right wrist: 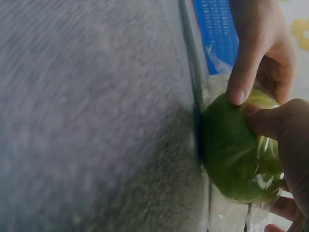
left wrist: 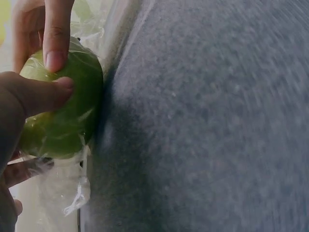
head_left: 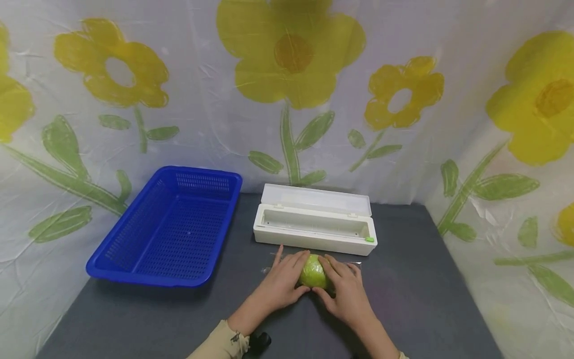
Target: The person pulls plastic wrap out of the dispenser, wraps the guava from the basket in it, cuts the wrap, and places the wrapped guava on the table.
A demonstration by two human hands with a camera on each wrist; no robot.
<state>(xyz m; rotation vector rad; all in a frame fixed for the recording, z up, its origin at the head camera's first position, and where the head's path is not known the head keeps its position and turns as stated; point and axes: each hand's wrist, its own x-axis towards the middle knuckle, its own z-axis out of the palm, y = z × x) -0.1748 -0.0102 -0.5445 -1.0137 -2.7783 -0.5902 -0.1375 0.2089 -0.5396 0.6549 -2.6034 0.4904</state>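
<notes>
A round green fruit [head_left: 313,271] sits low over the dark table in front of a white box, with clear plastic film [left wrist: 72,195] stretched over its skin. My left hand [head_left: 279,283] grips it from the left, thumb on the near side and fingers over the top. From the right, my right hand [head_left: 349,291] holds the same fruit the same way, the two thumbs close together. Loose film ends stick out past both sides of the fruit. In the right wrist view, wrinkled film shines on the fruit [right wrist: 236,150] below the thumb.
Behind the hands stands the long white film dispenser box [head_left: 309,243], its lid [head_left: 314,199] raised and a green slider [head_left: 369,239] at its right end. A blue plastic basket [head_left: 150,280] lies to the left. A flower-printed curtain [head_left: 202,124] hangs behind the grey table [head_left: 417,299].
</notes>
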